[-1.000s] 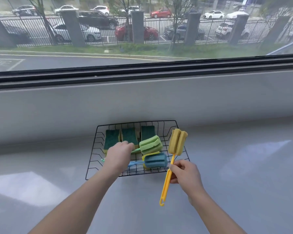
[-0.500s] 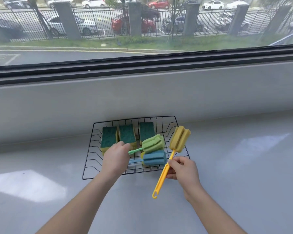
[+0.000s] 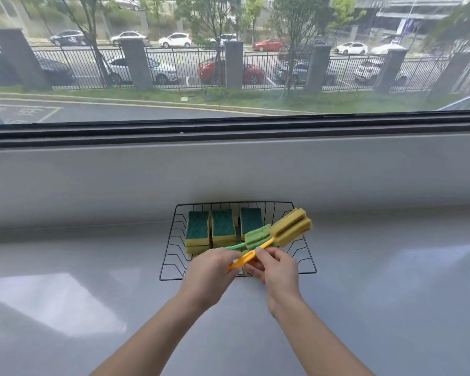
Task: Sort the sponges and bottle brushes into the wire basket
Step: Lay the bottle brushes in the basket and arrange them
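Observation:
A black wire basket (image 3: 307, 256) sits on the grey counter against the sill. Three green-and-yellow sponges (image 3: 223, 226) stand side by side at its back. A green bottle brush (image 3: 256, 237) lies in the basket, its handle pointing left. My right hand (image 3: 275, 264) grips the handle of the yellow bottle brush (image 3: 292, 226), whose foam head hangs over the basket's right side. My left hand (image 3: 210, 270) touches the same handle at its lower end. The blue brush is hidden behind my hands.
The grey counter (image 3: 391, 294) stretches wide to both sides of the basket. Behind it rises a low grey sill wall (image 3: 228, 172) under a large window (image 3: 228, 63) that looks onto a street.
My right hand has swung the yellow brush left, over the basket, and laid it flatter. My left hand has let go of the green brush handle and moved to the yellow handle's end.

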{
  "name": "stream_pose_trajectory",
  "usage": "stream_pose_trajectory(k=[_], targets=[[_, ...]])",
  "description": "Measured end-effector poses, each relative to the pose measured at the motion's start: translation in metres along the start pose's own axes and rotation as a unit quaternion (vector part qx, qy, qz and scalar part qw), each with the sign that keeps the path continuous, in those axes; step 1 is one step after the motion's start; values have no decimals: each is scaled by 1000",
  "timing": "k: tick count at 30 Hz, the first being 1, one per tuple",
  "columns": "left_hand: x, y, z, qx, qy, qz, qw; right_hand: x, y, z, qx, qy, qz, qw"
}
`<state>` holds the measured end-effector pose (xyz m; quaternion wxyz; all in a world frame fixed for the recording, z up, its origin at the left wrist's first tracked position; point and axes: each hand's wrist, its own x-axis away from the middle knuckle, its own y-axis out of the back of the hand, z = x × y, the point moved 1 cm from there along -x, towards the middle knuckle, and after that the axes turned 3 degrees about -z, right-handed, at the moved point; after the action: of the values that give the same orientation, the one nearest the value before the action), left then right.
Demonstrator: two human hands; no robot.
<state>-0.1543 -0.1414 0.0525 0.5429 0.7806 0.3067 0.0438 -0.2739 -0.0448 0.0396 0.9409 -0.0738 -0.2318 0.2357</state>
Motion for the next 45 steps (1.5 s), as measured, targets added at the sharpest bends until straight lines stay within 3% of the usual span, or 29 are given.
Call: stream_pose_trajectory(k=[7, 20, 25, 34, 45], targets=[[8, 14, 26, -65, 55, -1, 996, 18, 0, -4, 122, 5, 118, 985], [-22, -26, 72, -90, 106, 52, 989, -33, 61, -5, 210, 67, -65, 973], [-30, -45, 83, -71, 141, 76, 985, -51, 65, -7, 239, 80, -66, 965], [-26, -47, 86, -24, 162, 26, 986, -58, 62, -12, 249, 97, -45, 963], [-16, -18, 101, -64, 184, -5, 981, -69, 42, 22, 375, 133, 8, 918]])
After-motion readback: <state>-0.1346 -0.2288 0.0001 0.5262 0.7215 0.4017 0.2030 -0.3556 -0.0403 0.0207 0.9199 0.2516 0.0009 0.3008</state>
